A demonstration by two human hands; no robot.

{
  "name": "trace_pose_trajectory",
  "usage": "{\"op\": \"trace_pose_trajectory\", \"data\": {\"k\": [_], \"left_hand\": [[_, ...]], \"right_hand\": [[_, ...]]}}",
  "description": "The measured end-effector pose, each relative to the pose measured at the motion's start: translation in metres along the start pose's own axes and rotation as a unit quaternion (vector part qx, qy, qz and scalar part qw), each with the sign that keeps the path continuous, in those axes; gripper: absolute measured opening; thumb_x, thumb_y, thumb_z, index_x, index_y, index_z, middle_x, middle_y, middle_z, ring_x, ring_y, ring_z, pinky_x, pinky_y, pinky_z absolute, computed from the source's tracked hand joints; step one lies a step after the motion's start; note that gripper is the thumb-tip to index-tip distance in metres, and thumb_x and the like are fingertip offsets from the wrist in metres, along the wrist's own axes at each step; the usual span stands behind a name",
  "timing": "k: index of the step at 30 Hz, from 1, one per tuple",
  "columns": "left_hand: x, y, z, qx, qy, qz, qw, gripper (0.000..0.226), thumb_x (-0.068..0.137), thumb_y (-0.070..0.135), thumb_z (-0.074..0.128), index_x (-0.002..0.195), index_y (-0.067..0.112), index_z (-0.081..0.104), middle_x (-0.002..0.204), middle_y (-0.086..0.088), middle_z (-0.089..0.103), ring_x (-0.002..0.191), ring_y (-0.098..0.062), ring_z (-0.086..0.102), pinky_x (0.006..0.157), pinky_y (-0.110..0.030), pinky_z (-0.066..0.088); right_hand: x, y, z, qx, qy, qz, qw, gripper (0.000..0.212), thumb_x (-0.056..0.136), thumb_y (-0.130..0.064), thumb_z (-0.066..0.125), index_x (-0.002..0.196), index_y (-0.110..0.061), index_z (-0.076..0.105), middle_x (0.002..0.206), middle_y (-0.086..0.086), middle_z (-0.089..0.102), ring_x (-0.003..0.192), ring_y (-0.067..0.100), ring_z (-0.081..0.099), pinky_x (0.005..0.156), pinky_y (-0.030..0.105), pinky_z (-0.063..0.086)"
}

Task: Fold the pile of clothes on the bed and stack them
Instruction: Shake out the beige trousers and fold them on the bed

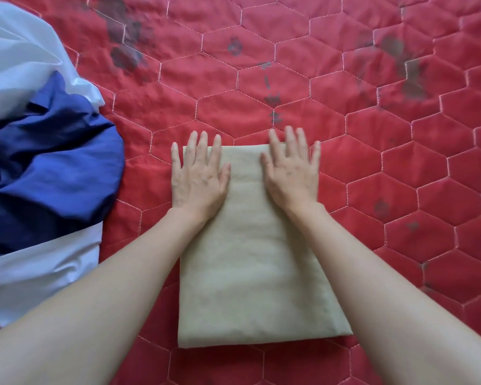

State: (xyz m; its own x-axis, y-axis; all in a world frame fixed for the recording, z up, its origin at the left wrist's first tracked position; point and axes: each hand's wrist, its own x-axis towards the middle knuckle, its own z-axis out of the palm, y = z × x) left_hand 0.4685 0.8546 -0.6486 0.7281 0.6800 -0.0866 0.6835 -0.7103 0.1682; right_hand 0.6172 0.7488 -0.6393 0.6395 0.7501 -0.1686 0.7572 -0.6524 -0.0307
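Red quilted bed cover (345, 168), stitched in hexagons, with dark printed motifs scattered across its far half; it fills the view and carries everything listed. Item one: beige folded garment (250, 259), a neat upright rectangle at centre, lying flat on the cover, its near edge close to the person. Item two: unfolded pile of clothes (39, 176), at the left edge, well apart from the beige piece, made up of crumpled blue fabric (53, 168) between folds of white fabric (20, 65). Left hand (196, 176): palm down on the far left corner of the beige garment, fingers straight and spread, tips reaching past the far edge onto the cover; it presses, gripping nothing. Right hand (292, 170): likewise flat on the far right corner, fingers extended and slightly blurred, holding nothing. Step in hand, by judgement: smoothing the folded beige piece, one garment near done, the pile not yet folded. Next move likely calls for one more fold or setting this piece aside as the base of the stack, then reaching left to draw one item from the pile.
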Motion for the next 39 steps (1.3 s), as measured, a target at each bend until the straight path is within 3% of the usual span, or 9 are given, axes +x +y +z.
{"op": "trace_pose_trajectory", "data": {"k": [4, 8, 13, 18, 21, 24, 28, 35, 39], "left_hand": [[0.000, 0.003, -0.006, 0.017, -0.026, -0.009, 0.999, 0.060, 0.100, 0.044, 0.012, 0.154, 0.017, 0.015, 0.160, -0.011, 0.015, 0.149, -0.027, 0.004, 0.117, -0.051, -0.007], [-0.013, 0.010, -0.012, 0.009, 0.024, 0.026, 0.999, 0.058, 0.101, 0.037, 0.018, 0.154, 0.014, 0.014, 0.161, -0.011, 0.008, 0.149, -0.028, 0.002, 0.117, -0.049, -0.009], [-0.099, 0.014, 0.000, -0.009, -0.009, 0.079, 0.997, 0.058, 0.099, 0.038, 0.025, 0.153, 0.019, 0.023, 0.161, -0.010, 0.015, 0.149, -0.026, 0.010, 0.118, -0.050, 0.003], [-0.133, -0.008, 0.005, 0.003, -0.046, 0.034, 0.998, 0.060, 0.098, 0.042, 0.022, 0.154, 0.022, 0.016, 0.162, -0.007, 0.007, 0.149, -0.024, 0.002, 0.117, -0.052, 0.005], [-0.135, 0.008, -0.017, -0.001, -0.018, 0.021, 1.000, 0.059, 0.099, 0.040, 0.020, 0.153, 0.016, 0.020, 0.161, -0.011, 0.009, 0.149, -0.025, 0.002, 0.118, -0.050, 0.000], [-0.159, 0.029, -0.024, -0.021, 0.015, 0.065, 0.998, 0.057, 0.099, 0.036, 0.026, 0.151, 0.014, 0.028, 0.159, -0.013, 0.019, 0.148, -0.029, 0.013, 0.118, -0.049, 0.002], [-0.203, 0.027, 0.013, 0.016, -0.038, 0.079, 0.996, 0.059, 0.098, 0.041, 0.030, 0.152, 0.018, 0.026, 0.160, -0.012, 0.017, 0.148, -0.028, 0.015, 0.117, -0.055, 0.013], [-0.188, 0.026, 0.014, 0.045, -0.074, 0.086, 0.993, 0.062, 0.097, 0.045, 0.023, 0.153, 0.019, 0.020, 0.161, -0.011, 0.012, 0.149, -0.028, 0.010, 0.116, -0.057, -0.001], [-0.107, 0.022, -0.006, 0.086, -0.054, 0.087, 0.991, 0.063, 0.097, 0.047, 0.011, 0.154, 0.020, 0.015, 0.161, -0.014, 0.007, 0.149, -0.031, 0.005, 0.112, -0.053, -0.015]], "right_hand": [[-0.009, 0.016, -0.011, 0.061, 0.002, 0.146, 0.987, 0.059, 0.104, -0.045, 0.019, 0.156, -0.019, 0.009, 0.163, 0.010, 0.008, 0.150, 0.026, -0.002, 0.119, 0.051, -0.004], [-0.051, -0.034, -0.012, 0.067, 0.124, 0.024, 0.990, 0.055, 0.100, -0.035, 0.024, 0.150, -0.013, 0.031, 0.158, 0.017, 0.025, 0.148, 0.032, 0.018, 0.118, 0.051, 0.008], [-0.109, -0.033, 0.023, 0.034, 0.050, -0.037, 0.998, 0.055, 0.100, -0.040, 0.026, 0.150, -0.021, 0.034, 0.158, 0.009, 0.027, 0.147, 0.026, 0.021, 0.119, 0.051, 0.008], [-0.122, 0.014, 0.024, 0.026, 0.028, 0.048, 0.998, 0.057, 0.100, -0.045, 0.016, 0.155, -0.027, 0.014, 0.163, 0.006, 0.009, 0.150, 0.026, 0.006, 0.118, 0.055, 0.002], [-0.138, 0.010, 0.010, 0.049, 0.046, 0.115, 0.991, 0.058, 0.101, -0.043, 0.015, 0.155, -0.022, 0.015, 0.163, 0.011, 0.006, 0.150, 0.028, 0.002, 0.118, 0.056, 0.001], [-0.172, -0.014, 0.008, 0.060, 0.097, 0.087, 0.990, 0.055, 0.102, -0.038, 0.027, 0.154, -0.020, 0.025, 0.161, 0.014, 0.016, 0.149, 0.030, 0.012, 0.117, 0.055, 0.004], [-0.216, -0.014, 0.041, 0.048, 0.063, 0.054, 0.995, 0.056, 0.100, -0.043, 0.029, 0.152, -0.024, 0.028, 0.161, 0.010, 0.019, 0.149, 0.029, 0.015, 0.117, 0.057, 0.014], [-0.217, -0.006, 0.048, 0.058, 0.065, 0.081, 0.993, 0.061, 0.099, -0.047, 0.030, 0.154, -0.025, 0.018, 0.162, 0.009, 0.013, 0.149, 0.027, 0.011, 0.118, 0.053, 0.010], [-0.205, 0.012, 0.044, 0.066, 0.074, 0.180, 0.979, 0.062, 0.099, -0.049, 0.025, 0.154, -0.021, 0.017, 0.158, 0.016, 0.024, 0.146, 0.031, 0.022, 0.113, 0.055, 0.019]]}}
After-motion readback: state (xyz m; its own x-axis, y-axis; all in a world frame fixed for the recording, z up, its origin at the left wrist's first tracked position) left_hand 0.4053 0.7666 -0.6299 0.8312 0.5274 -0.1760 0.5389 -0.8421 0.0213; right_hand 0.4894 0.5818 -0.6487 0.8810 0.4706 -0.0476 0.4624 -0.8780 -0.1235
